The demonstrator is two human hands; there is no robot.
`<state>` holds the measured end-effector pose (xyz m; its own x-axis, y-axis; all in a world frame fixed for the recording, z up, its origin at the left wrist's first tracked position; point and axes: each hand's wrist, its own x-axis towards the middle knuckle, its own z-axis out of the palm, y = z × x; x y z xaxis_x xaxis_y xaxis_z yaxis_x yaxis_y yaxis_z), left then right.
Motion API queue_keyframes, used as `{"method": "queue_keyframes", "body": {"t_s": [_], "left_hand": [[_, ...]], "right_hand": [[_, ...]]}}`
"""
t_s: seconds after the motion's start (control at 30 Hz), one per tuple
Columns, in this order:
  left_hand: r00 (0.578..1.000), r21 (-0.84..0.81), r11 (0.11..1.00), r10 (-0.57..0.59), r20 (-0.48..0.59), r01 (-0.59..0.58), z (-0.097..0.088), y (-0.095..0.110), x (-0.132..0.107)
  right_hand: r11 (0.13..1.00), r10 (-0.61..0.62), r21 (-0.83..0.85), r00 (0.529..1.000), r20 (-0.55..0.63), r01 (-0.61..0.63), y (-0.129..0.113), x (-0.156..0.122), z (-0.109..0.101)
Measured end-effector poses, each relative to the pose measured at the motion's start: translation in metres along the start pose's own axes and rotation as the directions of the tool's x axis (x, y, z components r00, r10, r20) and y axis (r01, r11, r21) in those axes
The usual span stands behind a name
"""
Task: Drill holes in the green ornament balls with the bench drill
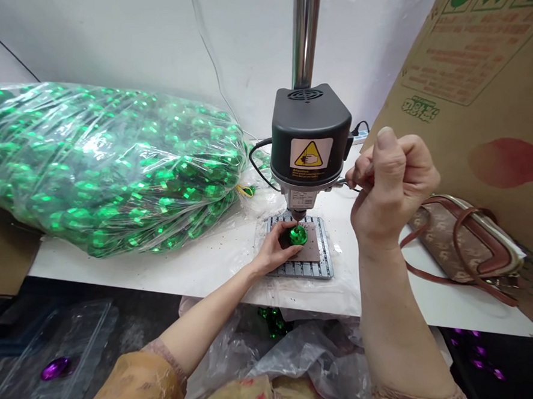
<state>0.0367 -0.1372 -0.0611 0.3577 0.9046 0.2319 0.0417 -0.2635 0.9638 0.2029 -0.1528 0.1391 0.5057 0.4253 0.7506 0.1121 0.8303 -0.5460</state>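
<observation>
My left hand (278, 248) grips a shiny green faceted piece (298, 235) between thumb and fingers. The piece rests on a brownish square board (309, 247) over the slotted metal base (326, 268) of a bench drill press (311, 136). Directly above it is the drill's chuck (298, 213), its bit reaching down to the green piece; whether the tip has entered cannot be made out. To the right of the motor head, my right hand (387, 183) is closed around the feed lever (342, 183), whose end is hidden in the fingers.
A large clear bag of green pieces (115, 166) lies on the white table at left. At right stand a cardboard box (470, 109) and a handbag (476, 242). Below the table edge, plastic sheeting (293, 351) holds more green pieces. A purple piece (55, 368) lies lower left.
</observation>
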Motion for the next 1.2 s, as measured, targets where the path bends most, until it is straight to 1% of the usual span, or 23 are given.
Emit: {"method": "queue_keyframes", "body": {"t_s": [0.13,0.23,0.37,0.53,0.83,1.0,1.2], "left_hand": [[1.0,0.01,1.0,-0.012,0.003,0.012,-0.001,-0.002,0.002],[1.0,0.001,1.0,0.002,-0.003,-0.002,-0.001,-0.004,0.002],[1.0,-0.006,1.0,0.017,-0.007,-0.017,0.0,-0.005,0.002],[1.0,-0.006,1.0,0.009,-0.014,-0.009,0.001,-0.003,0.002],[0.999,0.008,1.0,-0.001,-0.038,0.001,0.002,-0.001,0.002],[0.998,0.024,0.999,-0.02,-0.058,0.022,0.002,-0.001,0.001],[0.999,0.035,0.999,-0.008,-0.048,0.01,0.001,-0.002,0.002]], "right_hand": [[0.999,-0.007,0.054,0.999,-0.038,0.009,0.0,-0.01,-0.004],[0.995,-0.037,0.088,0.998,-0.06,0.042,0.001,-0.019,-0.006],[0.991,-0.083,0.096,0.994,-0.066,0.089,0.002,-0.027,-0.007],[0.99,-0.112,0.071,0.989,-0.093,0.119,0.004,-0.031,-0.008],[0.971,-0.195,0.123,0.977,-0.089,0.206,0.012,-0.038,-0.011],[0.965,-0.228,0.114,0.97,-0.09,0.237,0.016,-0.043,-0.014],[0.953,-0.267,0.128,0.961,-0.076,0.275,0.02,-0.047,-0.016]]}}
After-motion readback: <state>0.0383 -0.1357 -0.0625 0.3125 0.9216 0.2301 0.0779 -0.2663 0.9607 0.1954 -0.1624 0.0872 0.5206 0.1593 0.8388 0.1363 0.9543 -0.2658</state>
